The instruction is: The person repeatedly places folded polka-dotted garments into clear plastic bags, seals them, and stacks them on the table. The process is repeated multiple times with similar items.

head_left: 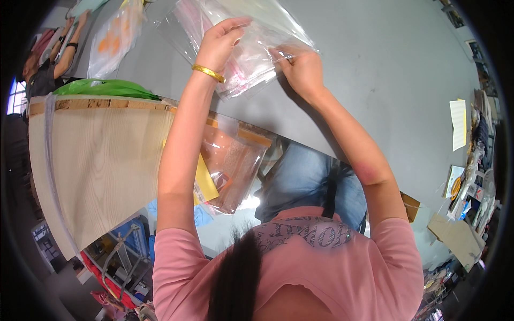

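Above the grey tabletop, a shiny clear plastic bag [262, 40] with pink streaks lies between both of my hands. My left hand [218, 47], with a yellow bangle at its wrist, grips it from the left side, fingers bent and thumb against the film. On the other side, my right hand [302, 74] pinches the bag's right edge between thumb and fingers. Glare on the film hides whether there is one layer or several. The rest of the tabletop [396, 80] extends to the right of my right hand.
A pale wood-grain panel [101, 171] stands to the left, with green plastic [107, 88] behind it. Clear packages with orange-brown contents [233, 155] hang by the table's near edge. A co-worker's arm [65, 56] reaches up at far left, near an orange-patterned bag [112, 43].
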Tool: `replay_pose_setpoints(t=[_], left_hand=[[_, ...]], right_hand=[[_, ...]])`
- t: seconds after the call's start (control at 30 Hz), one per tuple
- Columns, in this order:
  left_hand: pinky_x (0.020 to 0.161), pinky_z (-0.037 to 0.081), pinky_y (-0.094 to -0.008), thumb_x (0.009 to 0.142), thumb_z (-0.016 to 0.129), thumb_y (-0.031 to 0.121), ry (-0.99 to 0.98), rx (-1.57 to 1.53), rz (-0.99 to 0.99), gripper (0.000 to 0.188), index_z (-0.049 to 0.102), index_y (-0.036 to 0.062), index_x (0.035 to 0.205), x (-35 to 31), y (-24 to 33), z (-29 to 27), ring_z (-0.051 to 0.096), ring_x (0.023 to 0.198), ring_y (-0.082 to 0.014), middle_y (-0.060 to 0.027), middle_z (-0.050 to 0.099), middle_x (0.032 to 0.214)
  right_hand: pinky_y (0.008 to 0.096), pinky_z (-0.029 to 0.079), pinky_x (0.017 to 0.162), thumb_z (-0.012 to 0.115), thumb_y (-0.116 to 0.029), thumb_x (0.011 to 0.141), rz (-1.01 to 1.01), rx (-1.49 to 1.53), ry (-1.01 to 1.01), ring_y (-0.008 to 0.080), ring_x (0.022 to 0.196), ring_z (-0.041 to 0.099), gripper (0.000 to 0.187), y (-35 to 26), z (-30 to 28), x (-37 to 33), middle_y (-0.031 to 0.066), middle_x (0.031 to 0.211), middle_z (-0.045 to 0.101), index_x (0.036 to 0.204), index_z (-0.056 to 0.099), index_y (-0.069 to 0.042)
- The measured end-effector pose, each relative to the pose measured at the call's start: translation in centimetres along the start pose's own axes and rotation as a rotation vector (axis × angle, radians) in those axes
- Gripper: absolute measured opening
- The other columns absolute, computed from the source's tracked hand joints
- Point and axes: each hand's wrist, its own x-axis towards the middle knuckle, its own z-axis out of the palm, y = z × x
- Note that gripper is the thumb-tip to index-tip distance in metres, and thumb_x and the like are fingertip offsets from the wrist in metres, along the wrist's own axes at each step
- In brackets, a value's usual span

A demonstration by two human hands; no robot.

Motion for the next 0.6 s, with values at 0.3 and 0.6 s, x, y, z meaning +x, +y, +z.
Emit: replay_pose_setpoints(t=[0.3,0.6], left_hand=[[0.077,0.059,-0.0291,0.092,0.067,0.013,0.025,-0.183,-0.198,0.055,0.045,-0.0128,0.136,0.3,0.2,1.4,0.071,0.094,-0.0238,-0.0196,0.070,0.110],[0.086,0.052,-0.0287,0.095,0.065,0.017,0.006,-0.032,-0.105,0.046,0.055,-0.0023,0.135,0.9,-0.5,0.2,0.066,0.101,-0.0135,-0.0073,0.071,0.116]], right_hand=[[0.0377,0.054,0.064,0.073,-0.004,0.087,-0.271,0.077,0.227,0.0302,0.078,0.067,0.024,-4.2,-2.6,-0.2,0.0147,0.109,0.070,0.111,0.070,-0.002],[0.0421,0.050,0.061,0.070,-0.027,0.091,-0.049,-0.129,-0.061,0.0345,0.067,0.063,0.023,-1.2,0.2,-0.5,0.0157,0.072,0.064,0.096,0.073,-0.005]])
